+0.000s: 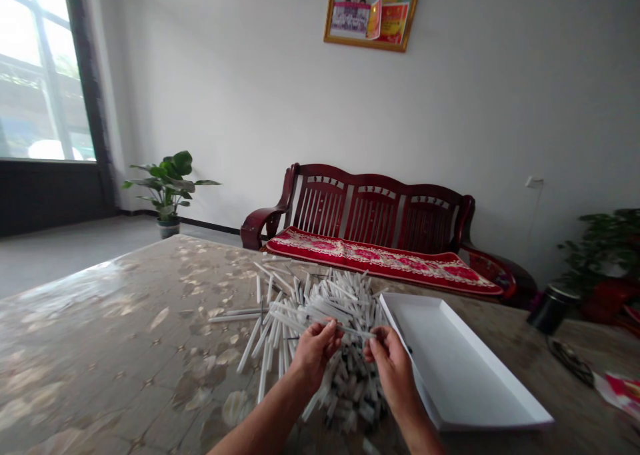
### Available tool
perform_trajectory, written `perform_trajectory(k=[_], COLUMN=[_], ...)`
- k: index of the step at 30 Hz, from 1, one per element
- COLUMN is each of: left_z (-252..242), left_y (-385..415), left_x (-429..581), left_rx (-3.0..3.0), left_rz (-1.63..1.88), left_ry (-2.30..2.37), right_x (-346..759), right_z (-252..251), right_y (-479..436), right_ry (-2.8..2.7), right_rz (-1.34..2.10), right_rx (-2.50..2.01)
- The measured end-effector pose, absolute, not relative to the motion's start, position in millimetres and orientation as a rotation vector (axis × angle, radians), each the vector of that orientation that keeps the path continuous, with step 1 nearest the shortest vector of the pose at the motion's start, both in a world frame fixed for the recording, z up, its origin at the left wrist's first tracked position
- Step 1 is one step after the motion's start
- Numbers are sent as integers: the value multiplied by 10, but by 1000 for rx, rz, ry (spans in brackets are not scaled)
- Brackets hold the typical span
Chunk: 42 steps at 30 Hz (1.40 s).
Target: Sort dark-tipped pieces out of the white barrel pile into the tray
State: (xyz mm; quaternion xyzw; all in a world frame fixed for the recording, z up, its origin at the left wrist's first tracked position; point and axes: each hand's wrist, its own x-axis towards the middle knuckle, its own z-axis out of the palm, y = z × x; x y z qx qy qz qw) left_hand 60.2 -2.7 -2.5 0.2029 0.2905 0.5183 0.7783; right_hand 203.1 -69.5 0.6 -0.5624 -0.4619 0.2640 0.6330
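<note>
- left hand (pixel 315 352): fingers curled in, thumb and fingertips pressed together in a pinch on one end of a thin white dark-tipped stick (pixel 350 330), which runs roughly level above the heap.
- right hand (pixel 393 368): thumb and forefinger closed up near the stick's dark far tip. i cannot tell from this view whether they touch it.
- arms: both bare forearms (pixel 260 422) reach in from the bottom of the view, elbows out of frame, wrists bent, with the hands close together over the heap.
- stick location: the loose heap of thin white sticks (pixel 345 302) lies crisscrossed on a glossy marble-patterned desk (pixel 100 348), directly under both hands. a few strays lie apart on its left side, and many ends in the near part look dark.
- handling: i'd judge each stick light, stiff and slender, likely to roll or slide on that slick top. a fingertip pinch near one end seems the surest hold, and a stick lying on top should lift free most easily.
- beside the heap: a shallow white rectangular tray (pixel 425 348) sits just right of the sticks and right hand, with its rim close to the heap.
- beyond the desk: a dark red wooden sofa with a red floral cushion (pixel 370 208) stands against the wall.
</note>
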Motion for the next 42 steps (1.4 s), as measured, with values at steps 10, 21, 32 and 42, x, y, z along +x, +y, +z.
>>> perform_trajectory(k=[10, 21, 32, 42], left_z=[-118, -82, -97, -74], left_y=[-47, -140, -253, -179], left_x=[629, 655, 749, 687], left_rx=[532, 831, 651, 908], left_rz=[1119, 1249, 1197, 1247], left_ry=[582, 590, 521, 659], right_x=[2002, 1995, 1792, 2412], right_z=[-89, -49, 19, 309], right_y=[-674, -693, -746, -620], right_ry=[-1155, -828, -620, -563], right_rz=[534, 959, 1096, 873], right_rx=[-1351, -1307, -955, -1001])
